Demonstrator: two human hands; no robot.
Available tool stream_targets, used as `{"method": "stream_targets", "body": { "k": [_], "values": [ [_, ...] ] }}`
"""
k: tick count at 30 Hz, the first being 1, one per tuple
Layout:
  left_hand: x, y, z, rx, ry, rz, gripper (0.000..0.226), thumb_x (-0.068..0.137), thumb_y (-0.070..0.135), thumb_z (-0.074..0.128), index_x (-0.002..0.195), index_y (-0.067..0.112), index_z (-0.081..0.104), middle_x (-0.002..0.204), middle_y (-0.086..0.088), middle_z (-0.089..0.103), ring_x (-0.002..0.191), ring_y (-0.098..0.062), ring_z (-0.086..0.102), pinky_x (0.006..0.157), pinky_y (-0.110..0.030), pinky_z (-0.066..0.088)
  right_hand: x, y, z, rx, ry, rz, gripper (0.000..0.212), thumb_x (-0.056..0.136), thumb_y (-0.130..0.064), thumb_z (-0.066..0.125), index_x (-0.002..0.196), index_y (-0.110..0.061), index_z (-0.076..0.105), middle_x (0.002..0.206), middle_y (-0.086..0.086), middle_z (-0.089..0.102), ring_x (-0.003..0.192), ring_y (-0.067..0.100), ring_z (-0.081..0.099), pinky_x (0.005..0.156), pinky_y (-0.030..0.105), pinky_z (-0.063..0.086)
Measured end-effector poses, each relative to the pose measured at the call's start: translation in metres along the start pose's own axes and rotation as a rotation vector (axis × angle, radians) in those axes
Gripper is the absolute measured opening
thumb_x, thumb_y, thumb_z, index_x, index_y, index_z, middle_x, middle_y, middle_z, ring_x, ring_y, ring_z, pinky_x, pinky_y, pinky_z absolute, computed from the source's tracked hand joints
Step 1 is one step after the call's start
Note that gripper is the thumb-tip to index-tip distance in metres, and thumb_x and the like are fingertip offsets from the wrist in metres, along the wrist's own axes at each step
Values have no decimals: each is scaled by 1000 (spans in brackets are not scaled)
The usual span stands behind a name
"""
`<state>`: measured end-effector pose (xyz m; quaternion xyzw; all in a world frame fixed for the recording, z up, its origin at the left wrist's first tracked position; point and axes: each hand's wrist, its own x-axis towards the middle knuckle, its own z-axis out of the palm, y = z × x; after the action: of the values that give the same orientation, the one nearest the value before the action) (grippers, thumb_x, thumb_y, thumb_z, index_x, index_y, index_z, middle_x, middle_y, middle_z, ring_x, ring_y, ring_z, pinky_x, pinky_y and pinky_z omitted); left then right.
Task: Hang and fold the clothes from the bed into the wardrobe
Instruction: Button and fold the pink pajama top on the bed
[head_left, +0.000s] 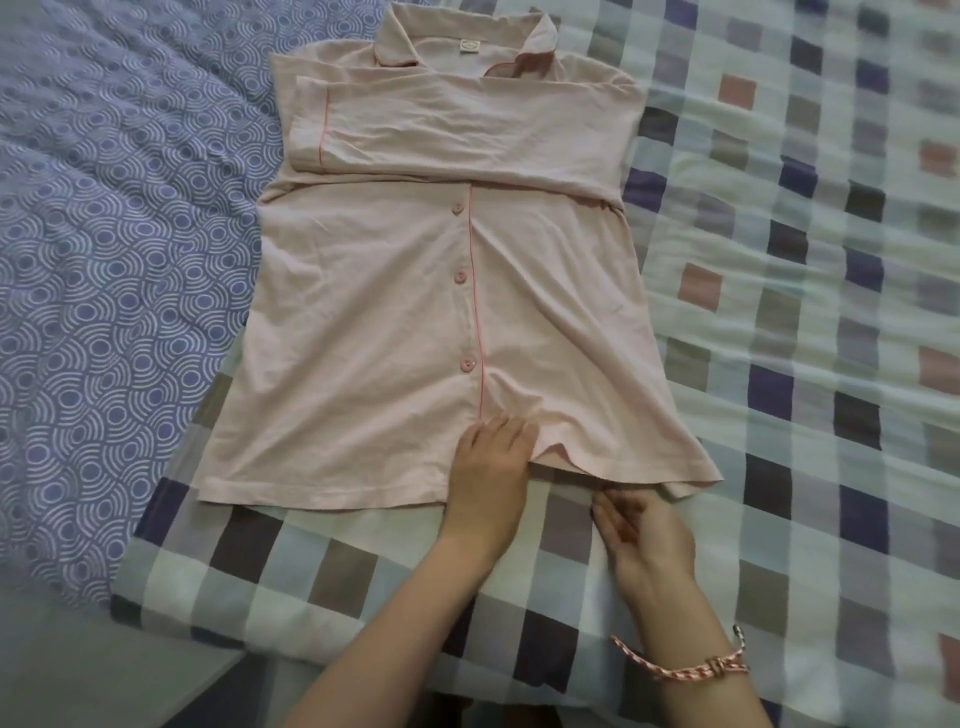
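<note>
Now pink shirt (405, 291) flat, sleeves folded across; left hand (488, 467) pressing hem flat-fingered, right hand (647, 527) loose-fingered beside.

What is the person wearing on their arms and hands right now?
No sleeves or gloves show; both forearms are bare to the frame edge. The left hand has no ring or band in view. The right hand has a braided cord bracelet at its wrist, pink and white, knotted, with loose ends.
</note>
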<state>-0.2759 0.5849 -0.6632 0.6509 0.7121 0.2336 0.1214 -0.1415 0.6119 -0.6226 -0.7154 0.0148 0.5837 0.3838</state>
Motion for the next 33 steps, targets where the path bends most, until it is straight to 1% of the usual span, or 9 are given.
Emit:
{"method": "stream_targets", "body": {
  "k": [5, 10, 14, 16, 21, 23, 26, 29, 33],
  "values": [
    [2, -16, -27, -18, 63, 90, 21, 64, -8, 69, 80, 6, 67, 72, -8, 61, 64, -25, 57, 53, -34, 47, 18, -31, -3, 263, -84, 54, 50, 94, -56, 37, 109, -14, 58, 105, 11, 63, 97, 27, 60, 92, 42, 48],
    [16, -32, -34, 67, -166, 314, 35, 51, 2, 84, 68, 10, 55, 62, -5, 54, 53, -21, 50, 40, -27, 42, 39, -50, -3, -28, -25, -24, 26, 87, -15, 64, 111, -5, 61, 102, 12, 67, 89, 25, 64, 74, 40, 56],
    [27, -29, -35, 100, -268, 491, 36, 71, 40, 71, 70, 13, 48, 62, -2, 50, 45, -17, 46, 34, -22, 37, 36, -59, -20, -449, 183, -639, 10, 91, -21, 60, 92, -13, 54, 87, 4, 58, 80, 20, 55, 70, 24, 48],
    [25, -27, -30, 130, -332, 524, 35, 59, 19, 84, 70, 12, 52, 63, -3, 50, 44, -18, 47, 32, -23, 37, 40, -60, -27, -626, 187, -847, 9, 92, -20, 57, 94, -12, 52, 89, 5, 57, 77, 18, 51, 61, 15, 42],
    [14, -25, -22, 202, -362, 482, 42, 39, 10, 87, 69, 15, 59, 64, 0, 51, 47, -17, 49, 40, -22, 36, 60, -46, -27, -861, 330, -667, 24, 91, -19, 58, 109, -3, 53, 113, 19, 57, 99, 33, 53, 75, 31, 37],
    [6, -27, -25, 112, -287, 423, 44, 49, 23, 88, 80, 15, 57, 74, -2, 55, 59, -19, 51, 49, -25, 44, 48, -41, -17, -992, 450, -839, 32, 87, -3, 57, 119, -2, 50, 120, 19, 49, 107, 33, 49, 86, 36, 40],
    [-6, -39, -39, 193, -182, 182, 61, 55, 32, 82, 106, 15, 52, 97, -7, 58, 83, -22, 49, 64, -34, 48, 21, -25, 3, -1143, 86, -1227, 31, 82, 5, 56, 112, -3, 56, 110, 13, 54, 103, 26, 51, 92, 36, 40],
    [-13, -58, -47, 247, -146, 52, 39, 70, 32, 58, 105, 15, 52, 98, -7, 56, 77, -26, 57, 62, -34, 48, -1, 1, 20, -1437, -585, -1179, 32, 86, -15, 59, 118, -13, 55, 117, 3, 50, 106, 16, 47, 95, 25, 34],
    [-25, -74, -55, 247, -260, 166, 57, 68, 44, 62, 114, 13, 50, 105, -8, 55, 85, -25, 58, 67, -32, 52, 0, 18, 33, -1589, -671, -1155, 54, 80, -26, 62, 131, -20, 44, 131, 3, 36, 120, 21, 36, 105, 29, 25]
  ]
}}
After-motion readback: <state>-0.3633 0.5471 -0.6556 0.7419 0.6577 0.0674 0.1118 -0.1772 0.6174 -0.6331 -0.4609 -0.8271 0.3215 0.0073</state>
